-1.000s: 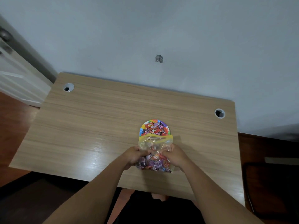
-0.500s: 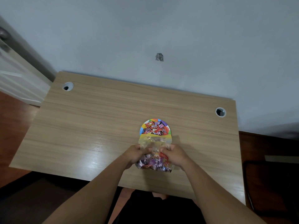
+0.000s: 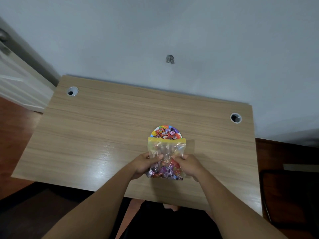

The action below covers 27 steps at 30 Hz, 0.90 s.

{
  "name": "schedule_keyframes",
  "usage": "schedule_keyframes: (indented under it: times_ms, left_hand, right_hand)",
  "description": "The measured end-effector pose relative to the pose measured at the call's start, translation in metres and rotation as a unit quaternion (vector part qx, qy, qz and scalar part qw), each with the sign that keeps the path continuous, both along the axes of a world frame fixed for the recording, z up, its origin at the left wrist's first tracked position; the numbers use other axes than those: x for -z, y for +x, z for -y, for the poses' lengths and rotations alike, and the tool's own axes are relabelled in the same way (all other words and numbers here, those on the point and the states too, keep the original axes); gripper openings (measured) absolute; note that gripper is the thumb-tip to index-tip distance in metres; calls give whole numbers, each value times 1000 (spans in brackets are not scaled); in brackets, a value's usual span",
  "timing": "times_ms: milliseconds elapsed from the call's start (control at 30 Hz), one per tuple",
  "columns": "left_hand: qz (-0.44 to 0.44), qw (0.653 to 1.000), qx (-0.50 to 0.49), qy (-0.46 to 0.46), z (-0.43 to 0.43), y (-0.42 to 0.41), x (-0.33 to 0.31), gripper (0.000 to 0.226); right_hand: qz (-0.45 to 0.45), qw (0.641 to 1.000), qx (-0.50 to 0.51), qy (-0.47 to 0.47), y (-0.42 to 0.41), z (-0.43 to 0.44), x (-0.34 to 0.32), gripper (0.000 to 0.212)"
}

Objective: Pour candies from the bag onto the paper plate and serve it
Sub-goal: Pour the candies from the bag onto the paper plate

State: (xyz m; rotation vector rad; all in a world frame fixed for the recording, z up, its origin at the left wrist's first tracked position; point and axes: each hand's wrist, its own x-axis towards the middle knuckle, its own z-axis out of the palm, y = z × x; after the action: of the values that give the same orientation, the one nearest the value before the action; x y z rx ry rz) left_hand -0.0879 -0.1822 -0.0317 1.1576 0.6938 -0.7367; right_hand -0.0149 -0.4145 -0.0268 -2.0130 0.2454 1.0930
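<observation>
A clear zip bag (image 3: 166, 149) with a yellow top strip stands upright in the middle of the wooden table (image 3: 107, 128). Wrapped candies (image 3: 164, 172) fill its lower part. My left hand (image 3: 145, 163) grips the bag's left side and my right hand (image 3: 189, 165) grips its right side. Just behind the bag lies a small colourful paper plate (image 3: 156, 131) with several wrapped candies (image 3: 166, 133) on it. The bag's top hides the plate's near half.
Two round cable holes sit in the table, one at the far left (image 3: 72, 91) and one at the far right (image 3: 235, 117). A grey wall runs behind the table. A dark chair (image 3: 290, 195) stands to the right, a white door (image 3: 15, 83) to the left.
The bag's top has risen and stands more upright, and the candies have settled lower in it. Both hands keep their grip in nearly the same place.
</observation>
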Motion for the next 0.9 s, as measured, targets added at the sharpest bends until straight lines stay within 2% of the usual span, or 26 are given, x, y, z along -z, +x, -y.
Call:
schedule_keyframes:
  times_ms: [167,267,433,533,600,733,900]
  left_hand:
    - [4,1000,-26,6,-4,-3,-1,35]
    - [-3,999,-42,15,-3,-3,1,35]
    - [0,999,-36,8,0,-4,1,38]
    - [0,1000,-25,-9,3,-5,-3,38]
    - [-8,1000,-17,-17,4,-4,-5,38]
    - [-19,1000,-14,-9,5,-2,-9,40]
    - [-17,1000,-17,-6,6,1,-12,38]
  right_hand:
    - [-45,998,-9,50,-4,5,2,52]
    - [-53,996,-29,64,-4,6,0,49]
    - [-47,997,-39,41,-5,10,8,29]
    - [-35,998,-42,28,-4,12,9,42]
    - [-17,999,-41,29,-3,12,7,43]
    - [1,999,-35,18,-4,13,6,19]
    - [-5,999,-29,46,-5,13,2,33]
